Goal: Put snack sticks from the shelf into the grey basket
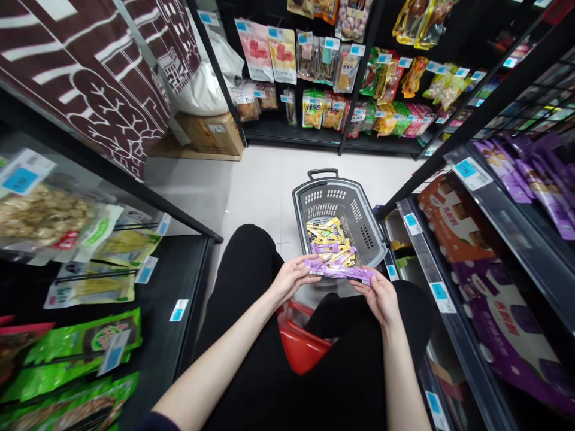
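Note:
Between my two hands a long, thin purple snack packet (339,271) is stretched level. My left hand (294,276) pinches its left end, and my right hand (375,293) grips its right end. Just beyond the packet, a grey plastic shopping basket (366,206) with a black handle stands on the floor. Several yellow and purple stick packets (332,239) lie heaped in the basket, at its near side. The held packet hides part of the basket's near rim.
A red plastic stool (300,347) is between my legs. Shelving with blue-tagged price labels lines both sides. Purple packets (534,173) fill the right shelf; green bags (85,338) hang at left. Ahead are hanging snack bags (312,108) and a cardboard box (213,134).

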{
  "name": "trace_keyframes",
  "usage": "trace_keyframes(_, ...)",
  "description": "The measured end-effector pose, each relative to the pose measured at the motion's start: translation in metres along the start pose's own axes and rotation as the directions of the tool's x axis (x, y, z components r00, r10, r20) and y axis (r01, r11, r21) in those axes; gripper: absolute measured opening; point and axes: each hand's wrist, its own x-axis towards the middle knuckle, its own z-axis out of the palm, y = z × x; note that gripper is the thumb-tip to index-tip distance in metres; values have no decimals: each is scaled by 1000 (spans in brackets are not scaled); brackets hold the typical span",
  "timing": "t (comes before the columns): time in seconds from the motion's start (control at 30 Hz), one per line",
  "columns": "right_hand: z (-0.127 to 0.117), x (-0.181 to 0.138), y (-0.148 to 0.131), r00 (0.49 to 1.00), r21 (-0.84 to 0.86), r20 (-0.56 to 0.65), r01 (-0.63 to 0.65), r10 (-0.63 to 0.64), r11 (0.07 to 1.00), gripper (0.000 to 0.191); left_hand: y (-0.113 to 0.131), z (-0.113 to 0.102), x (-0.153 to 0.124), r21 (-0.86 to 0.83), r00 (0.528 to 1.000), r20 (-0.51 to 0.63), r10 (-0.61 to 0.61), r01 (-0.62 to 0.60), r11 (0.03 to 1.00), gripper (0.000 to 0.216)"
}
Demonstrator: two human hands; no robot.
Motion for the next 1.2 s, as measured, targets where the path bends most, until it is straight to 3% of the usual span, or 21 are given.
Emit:
trace_keyframes(0.13, 0, 2, 3, 997, -41, -73, 33, -36, 999, 37, -1, -3, 1, 230, 999, 11, -35, 32, 973, 41)
trace_keyframes(0.27, -1, 2, 3, 992, -196, -107, 49, -71, 979, 40, -3, -6, 1, 431, 992, 54, -117, 83, 899, 33)
trace_keyframes(0.4, 7, -2, 10, 1000, -323, -7, -6, 4, 946, 41, -10, 6, -4, 566, 984, 89, -156, 79, 821, 24)
trace_keyframes(0.57, 26, -4, 28, 992, -328, 104, -28, 66, 944, 38, -20, 22, -11, 637, 963, 152, -224, 78, 767, 41)
trace_keyframes(0.77, 26, -1, 31, 996, -295, 65, -44, 66, 954, 34, -17, 19, -12, 653, 945, 207, -253, 60, 755, 40)
trace_keyframes(1.0, 12, -1, 18, 998, -272, -68, -8, -11, 962, 37, -4, 12, -16, 521, 832, 363, -420, 193, 832, 34)
trace_keyframes(1.2, 1, -1, 6, 999, -369, -29, 18, -31, 929, 36, 3, 8, -21, 445, 778, 420, -468, 273, 853, 37)
